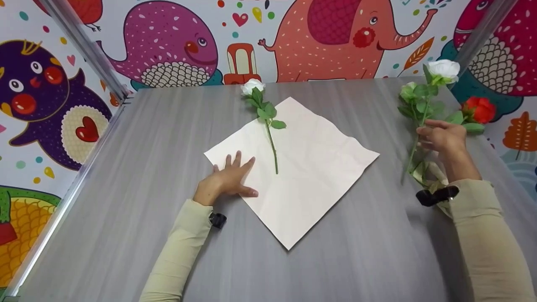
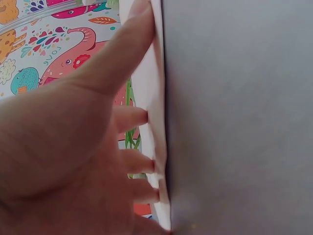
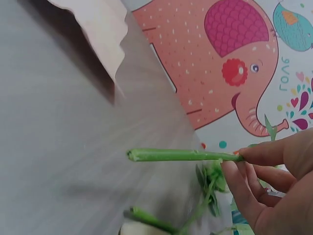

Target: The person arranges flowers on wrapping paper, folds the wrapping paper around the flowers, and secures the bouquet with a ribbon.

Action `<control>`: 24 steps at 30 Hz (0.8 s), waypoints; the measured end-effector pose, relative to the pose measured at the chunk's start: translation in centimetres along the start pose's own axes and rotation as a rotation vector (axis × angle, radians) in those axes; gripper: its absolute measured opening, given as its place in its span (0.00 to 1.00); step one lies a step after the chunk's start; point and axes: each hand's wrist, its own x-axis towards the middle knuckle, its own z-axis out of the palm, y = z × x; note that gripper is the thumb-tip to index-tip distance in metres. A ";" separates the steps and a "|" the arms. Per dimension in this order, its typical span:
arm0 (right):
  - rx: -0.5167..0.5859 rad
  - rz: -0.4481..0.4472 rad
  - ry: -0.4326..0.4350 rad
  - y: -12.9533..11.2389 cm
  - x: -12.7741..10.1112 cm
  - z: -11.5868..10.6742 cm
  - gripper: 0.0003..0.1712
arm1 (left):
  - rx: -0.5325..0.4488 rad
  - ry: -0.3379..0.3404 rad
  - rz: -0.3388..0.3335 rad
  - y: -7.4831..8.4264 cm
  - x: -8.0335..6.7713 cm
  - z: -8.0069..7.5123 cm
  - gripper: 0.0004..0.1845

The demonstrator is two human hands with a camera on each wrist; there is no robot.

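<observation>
Grey worktop (image 1: 126, 235) with a square sheet of pale paper (image 1: 319, 176) lying cornerwise at its middle. The left hand (image 1: 228, 180) rests flat on the sheet's left corner, fingers (image 2: 132, 117) straight and spread, apparently pinning the paper so that it does not slide. A white rose (image 1: 253, 87) lies along the sheet's diagonal, its bloom just past the far corner and its stem (image 1: 272, 147) ending near the paper's centre. Near the right edge of the worktop, the right hand (image 1: 440, 136) pinches the green stem (image 3: 181, 155) of a second white rose (image 1: 444, 69) between thumb and fingertips, the cut end raised clear of the surface. Beside it, towards the far right corner, lie a smaller pale bud (image 1: 407, 90) and a red flower (image 1: 479, 110); further stems (image 3: 151, 220) lie beneath the lifted one. The worktop between the right hand and the sheet is bare, with nothing standing between them.
</observation>
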 end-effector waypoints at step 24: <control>-0.045 -0.171 -0.130 -2.8 -2.8 9.1 0.34 | 0.039 -0.002 -0.013 0.2 0.1 -0.1 0.57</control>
